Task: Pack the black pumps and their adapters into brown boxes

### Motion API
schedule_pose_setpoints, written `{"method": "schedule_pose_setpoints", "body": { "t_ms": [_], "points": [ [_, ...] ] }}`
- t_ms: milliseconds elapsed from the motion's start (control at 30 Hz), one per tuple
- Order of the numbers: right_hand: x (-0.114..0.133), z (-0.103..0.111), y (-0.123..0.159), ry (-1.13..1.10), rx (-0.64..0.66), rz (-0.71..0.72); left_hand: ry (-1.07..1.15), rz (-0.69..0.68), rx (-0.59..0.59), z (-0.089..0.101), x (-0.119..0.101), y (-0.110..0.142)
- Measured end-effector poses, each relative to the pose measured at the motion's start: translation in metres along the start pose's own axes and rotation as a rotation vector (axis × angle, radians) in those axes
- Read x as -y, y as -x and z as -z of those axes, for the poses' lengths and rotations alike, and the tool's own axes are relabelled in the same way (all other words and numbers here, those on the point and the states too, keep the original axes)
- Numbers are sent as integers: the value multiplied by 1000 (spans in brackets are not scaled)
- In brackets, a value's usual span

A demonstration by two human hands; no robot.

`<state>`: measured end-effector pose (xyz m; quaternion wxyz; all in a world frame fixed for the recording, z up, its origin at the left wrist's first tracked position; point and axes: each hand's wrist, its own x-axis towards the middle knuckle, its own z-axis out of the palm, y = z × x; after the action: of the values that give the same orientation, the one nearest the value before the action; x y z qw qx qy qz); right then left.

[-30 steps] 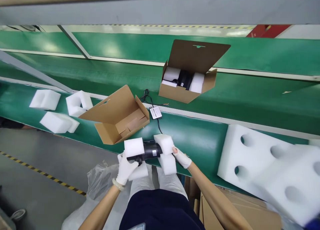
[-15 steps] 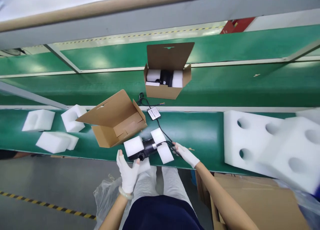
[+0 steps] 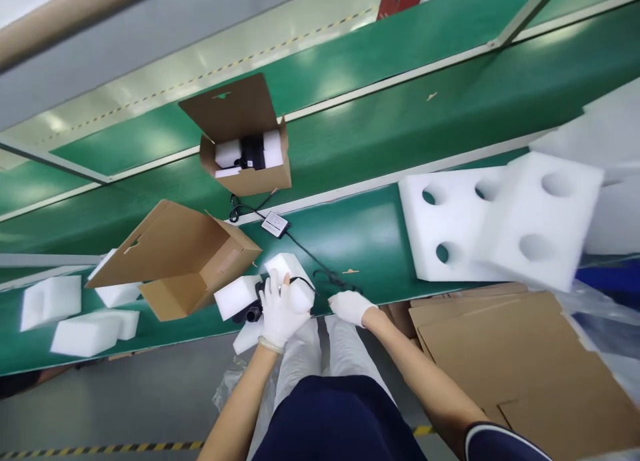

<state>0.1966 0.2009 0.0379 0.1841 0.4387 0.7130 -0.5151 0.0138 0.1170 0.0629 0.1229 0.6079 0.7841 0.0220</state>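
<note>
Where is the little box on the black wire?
In the head view, the little box sits left of centre, just right of the nearer open carton.

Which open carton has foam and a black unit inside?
The farther carton, beyond the white rail: white foam blocks flank a black unit inside. The nearer carton shows only bare cardboard in its visible interior.

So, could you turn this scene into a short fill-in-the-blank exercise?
The hand on the foam block is the person's ____ one.
The slabs with round holes lie on the person's ____ side.
The surface under the slabs is coloured ____.
The lid of the far cardboard box stands ____.
Missing words: left; right; green; open.
</note>
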Motion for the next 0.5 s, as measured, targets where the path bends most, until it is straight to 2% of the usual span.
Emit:
{"method": "schedule_pose_setpoints", "body": {
  "t_ms": [133,233,300,367,500],
  "points": [
    [-20,-52,3,-604,147,79,6,33,17,-1,-5,0],
    [-22,-85,-1,-921,67,26,20,51,26,-2,-9,-2],
    [-17,-99,-7,-966,-38,-52,32,63,32,-2,-11,-3],
    [-11,-107,-12,-977,-75,-87,48,83,42,-2,-12,-2],
    [4,-112,-14,-1023,-23,26,80,134,44,-5,-13,-3]
  ]
}}
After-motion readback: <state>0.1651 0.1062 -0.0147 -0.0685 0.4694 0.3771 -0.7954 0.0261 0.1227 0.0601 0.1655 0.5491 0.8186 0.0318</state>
